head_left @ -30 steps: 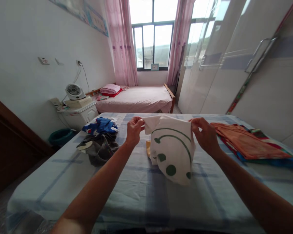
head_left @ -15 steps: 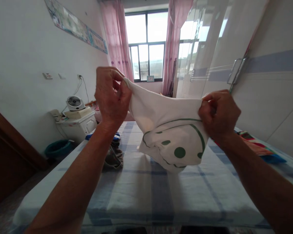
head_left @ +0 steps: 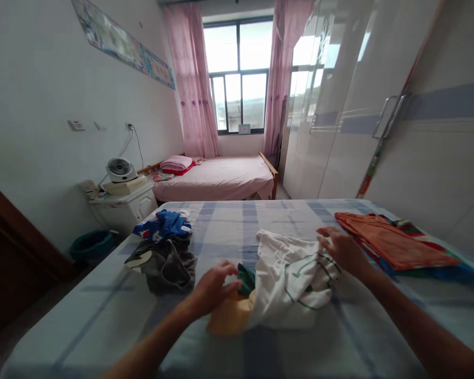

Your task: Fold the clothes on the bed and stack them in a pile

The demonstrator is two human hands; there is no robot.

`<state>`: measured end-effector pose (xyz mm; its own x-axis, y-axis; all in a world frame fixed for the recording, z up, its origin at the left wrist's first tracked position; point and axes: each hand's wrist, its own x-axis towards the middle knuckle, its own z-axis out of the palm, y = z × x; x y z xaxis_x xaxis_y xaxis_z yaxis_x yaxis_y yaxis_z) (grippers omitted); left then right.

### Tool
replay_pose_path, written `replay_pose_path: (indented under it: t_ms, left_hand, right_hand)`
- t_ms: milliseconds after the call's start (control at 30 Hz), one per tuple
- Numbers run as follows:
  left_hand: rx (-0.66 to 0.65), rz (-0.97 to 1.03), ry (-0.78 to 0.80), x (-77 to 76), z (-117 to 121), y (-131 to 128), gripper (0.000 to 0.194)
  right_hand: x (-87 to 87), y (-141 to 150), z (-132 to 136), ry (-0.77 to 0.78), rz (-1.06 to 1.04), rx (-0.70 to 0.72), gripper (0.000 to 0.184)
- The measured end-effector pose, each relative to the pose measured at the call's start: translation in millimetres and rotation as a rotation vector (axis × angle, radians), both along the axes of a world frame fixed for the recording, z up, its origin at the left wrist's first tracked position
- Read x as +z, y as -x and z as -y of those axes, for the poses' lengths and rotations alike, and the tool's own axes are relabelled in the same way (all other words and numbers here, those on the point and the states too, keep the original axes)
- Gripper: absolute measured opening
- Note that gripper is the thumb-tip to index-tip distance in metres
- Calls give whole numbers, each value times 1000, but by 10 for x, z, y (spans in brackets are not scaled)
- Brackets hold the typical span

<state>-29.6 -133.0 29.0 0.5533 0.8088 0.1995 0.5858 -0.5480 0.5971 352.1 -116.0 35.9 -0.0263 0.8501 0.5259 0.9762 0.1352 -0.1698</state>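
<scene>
Plaid-sheeted bed (head_left: 95,321) carries everything. Orange garment (head_left: 403,245) lies flat over other cloths by the right edge; that stack looks done. White garment with green print (head_left: 284,295), mid-bed right of center: down but rumpled, not squared up. Dark grey garment (head_left: 174,266) and blue garment (head_left: 168,223), bunched toward the left edge, look untouched. My right hand (head_left: 345,252): open at white's far right side, contact unclear. Left hand (head_left: 213,289): grip open, beside yellow cloth (head_left: 229,316) and green cloth (head_left: 245,279).
</scene>
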Motion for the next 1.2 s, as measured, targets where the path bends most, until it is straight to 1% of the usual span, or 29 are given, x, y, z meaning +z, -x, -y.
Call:
replay_pose_path:
  t_ms: [33, 100, 167, 233, 300, 400, 500, 567, 600, 633, 667, 700, 733, 767, 800, 867, 900, 933, 967, 1000, 1033, 1067, 1100, 1167, 1200]
  left_hand:
    - [-16, 10, 41, -66, 99, 40, 19]
    - [-20, 7, 65, -145, 222, 80, 24]
    - [-1, -14, 62, -188, 264, 74, 30]
    - [25, -39, 60, -222, 266, 44, 32]
    - [47, -60, 68, -257, 266, 10, 28]
    - [81, -90, 71, -317, 289, -18, 11]
    - [112, -78, 62, -374, 329, -5, 14]
    - [136, -15, 98, -366, 332, 21, 15]
    - [149, 32, 144, -330, 312, 34, 15]
    - [162, 82, 200, -265, 272, 46, 15]
    - [180, 130, 251, -168, 207, 55, 16]
    - [201, 179, 291, -41, 115, 61, 17]
    - [229, 219, 286, 113, 0, 65, 18]
    - [271, 263, 239, 284, -136, 68, 19]
    - [337, 333, 165, 462, -282, 71, 20]
    - [487, 492, -29, 786, -567, 90, 19]
    - [555, 562, -143, 910, -686, 107, 20]
    - [606, 619, -237, 998, -778, 130, 20]
    - [642, 660, -303, 1045, -839, 160, 21]
    - [663, 683, -329, 1049, -868, 195, 22]
    - [669, 690, -313, 1013, -865, 236, 23]
    - [665, 688, -261, 940, -835, 282, 25]
    - [656, 681, -186, 836, -781, 332, 27]
    - [617, 635, -10, 570, -621, 442, 31]
    - [591, 584, 71, 425, -524, 500, 33]
  right_hand:
    - [-49, 26, -5, 32, -51, 26, 29]
    - [-79, 138, -54, 85, -113, 74, 30]
    - [-60, 294, -161, 129, -148, 104, 31]
    - [-52, 454, -306, 169, -173, 92, 32]
    - [-94, 598, -455, 204, -174, 69, 34]
    - [-254, 767, -597, 263, -119, 21, 37]
    - [-420, 848, -619, 307, -73, -14, 25]
    - [-463, 834, -614, 286, -146, 31, 19]
    - [-453, 806, -624, 276, -234, 58, 18]
    - [-418, 767, -647, 268, -352, 76, 17]
    - [-354, 718, -686, 256, -493, 82, 17]
    - [-261, 665, -740, 234, -646, 84, 17]
    - [-139, 608, -805, 188, -801, 94, 17]
    - [9, 551, -876, 111, -949, 108, 17]
    - [178, 496, -943, 2, -1081, 151, 16]
    - [541, 394, -1031, -261, -1275, 235, 13]
    - [710, 348, -1035, -369, -1328, 272, 13]
    - [854, 304, -1008, -453, -1363, 303, 13]
    - [961, 262, -948, -510, -1381, 324, 15]
    - [1021, 220, -860, -541, -1388, 330, 16]
    - [1030, 177, -748, -543, -1386, 320, 17]
    - [987, 129, -619, -517, -1375, 295, 18]
    - [897, 76, -479, -480, -1353, 250, 18]
    - [607, -43, -184, -285, -1254, 179, 19]
    - [430, -105, -38, -152, -1133, 123, 21]
